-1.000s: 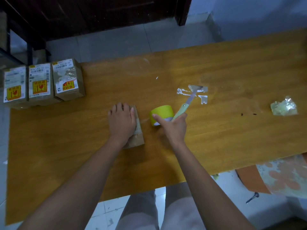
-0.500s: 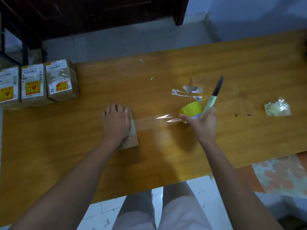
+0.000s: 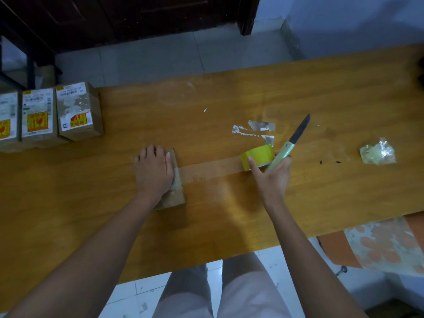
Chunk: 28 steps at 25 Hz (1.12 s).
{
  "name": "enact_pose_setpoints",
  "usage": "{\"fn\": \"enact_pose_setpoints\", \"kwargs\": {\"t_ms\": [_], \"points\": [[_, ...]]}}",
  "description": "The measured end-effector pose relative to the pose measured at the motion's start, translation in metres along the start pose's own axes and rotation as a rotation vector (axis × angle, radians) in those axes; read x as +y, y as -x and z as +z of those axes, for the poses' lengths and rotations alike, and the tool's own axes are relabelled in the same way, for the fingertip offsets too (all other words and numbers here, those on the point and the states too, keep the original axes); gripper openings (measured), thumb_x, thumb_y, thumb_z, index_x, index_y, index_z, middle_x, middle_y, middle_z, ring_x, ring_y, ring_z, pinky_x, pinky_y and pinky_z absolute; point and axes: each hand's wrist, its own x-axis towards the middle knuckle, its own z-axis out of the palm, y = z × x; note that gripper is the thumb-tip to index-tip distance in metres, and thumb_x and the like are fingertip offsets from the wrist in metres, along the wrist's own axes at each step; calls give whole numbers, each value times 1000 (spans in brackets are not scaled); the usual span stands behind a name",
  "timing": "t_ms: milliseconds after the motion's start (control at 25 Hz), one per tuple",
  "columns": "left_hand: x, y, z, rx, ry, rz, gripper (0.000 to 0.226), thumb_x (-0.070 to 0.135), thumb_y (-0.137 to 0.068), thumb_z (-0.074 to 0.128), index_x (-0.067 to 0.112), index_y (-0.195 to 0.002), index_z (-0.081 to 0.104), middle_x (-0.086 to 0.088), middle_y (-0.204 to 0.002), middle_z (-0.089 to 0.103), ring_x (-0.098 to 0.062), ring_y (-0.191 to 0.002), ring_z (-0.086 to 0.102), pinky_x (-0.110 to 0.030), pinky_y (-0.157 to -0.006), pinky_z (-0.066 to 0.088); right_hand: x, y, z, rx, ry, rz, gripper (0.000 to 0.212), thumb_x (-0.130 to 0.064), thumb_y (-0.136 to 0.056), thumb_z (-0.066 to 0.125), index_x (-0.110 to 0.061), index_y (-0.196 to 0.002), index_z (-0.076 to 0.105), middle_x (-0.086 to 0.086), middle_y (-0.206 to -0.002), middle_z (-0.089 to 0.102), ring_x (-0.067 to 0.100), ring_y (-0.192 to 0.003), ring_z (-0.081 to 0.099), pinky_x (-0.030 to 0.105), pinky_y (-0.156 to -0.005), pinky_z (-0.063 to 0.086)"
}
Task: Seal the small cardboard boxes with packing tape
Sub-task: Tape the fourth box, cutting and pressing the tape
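Pressing box (image 3: 174, 193) flat w/ L hand (image 3: 153, 171); R hand (image 3: 271, 174) grips tape roll (image 3: 258, 157) + knife (image 3: 291, 143).

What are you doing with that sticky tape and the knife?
A person is taping a small cardboard box shut on a wooden table. The left hand presses flat on the box. The right hand holds the yellow tape roll and a green-handled knife together. A clear strip of tape runs from the box to the roll, not yet cut. Three labelled boxes sit at the far left.
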Motion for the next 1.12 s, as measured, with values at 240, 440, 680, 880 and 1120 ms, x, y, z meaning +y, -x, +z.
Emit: {"fn": "enact_pose_setpoints", "kwargs": {"t_ms": [240,440,680,880,1120], "points": [[0,0,-1,11,-15,1,43,33,-98,25,1,-102,55,-18,-98,55,-34,-90,50,-43,-75,40,4,-11,-8,-104,-120,117,62,-46,-75,77,-7,-107,40,4,-94,54,19,-80,53,24,-59,40],[-1,0,1,12,-15,6,42,33,-99,26,2,-101,54,-18,-97,54,-35,-90,50,-44,-74,40,5,-17,-18,-86,-63,59,73,-44,-63,87,-5,-105,42,0,-88,54,15,-74,54,28,-61,42],[-1,0,-1,23,-7,5,42,33,-99,25,2,-102,54,-17,-99,54,-35,-92,50,-43,-75,40,12,-26,-19,55,110,-103,81,-43,-61,87,1,-111,42,13,-113,48,28,-104,49,32,-80,40],[0,0,-1,17,-4,-3,45,34,-98,23,2,-102,54,-18,-100,54,-35,-92,50,-44,-75,40,14,-20,-19,50,74,-34,85,-45,-60,87,-1,-115,39,11,-117,47,27,-106,49,28,-77,39],[0,0,-1,15,0,4,44,33,-99,23,2,-104,54,-18,-101,54,-35,-94,49,-45,-76,41,-9,-13,-35,197,68,-124,55,-53,-92,50,0,-105,48,13,-107,49,28,-96,50,25,-74,32]]}}
